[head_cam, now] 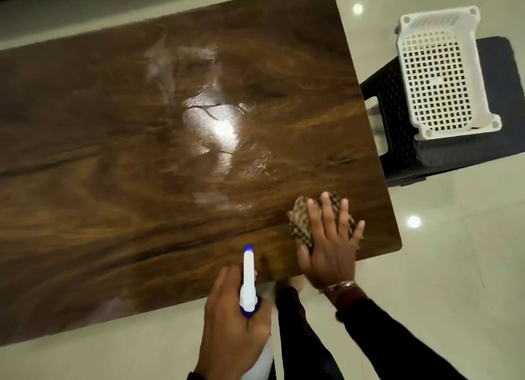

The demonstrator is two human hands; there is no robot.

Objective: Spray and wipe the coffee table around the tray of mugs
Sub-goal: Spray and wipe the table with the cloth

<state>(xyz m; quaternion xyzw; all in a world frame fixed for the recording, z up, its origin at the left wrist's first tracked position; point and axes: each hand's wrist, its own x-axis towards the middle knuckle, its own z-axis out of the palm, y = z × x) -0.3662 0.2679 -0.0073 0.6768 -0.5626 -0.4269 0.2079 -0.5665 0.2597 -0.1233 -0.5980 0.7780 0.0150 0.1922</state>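
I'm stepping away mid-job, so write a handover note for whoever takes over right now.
Left hand: gripping the spray bottle at the table's near edge, nozzle pointing across the top.
Right hand: spread flat, pressing the checkered cloth on the coffee table near its right corner.
Done: spray is on the wood; wet streaks shine in the middle, unwiped.
Left: wipe the middle streaks, then the remaining surface.
Note: no tray of mugs is in view. A white basket sits on a dark stool beside the table's right end.
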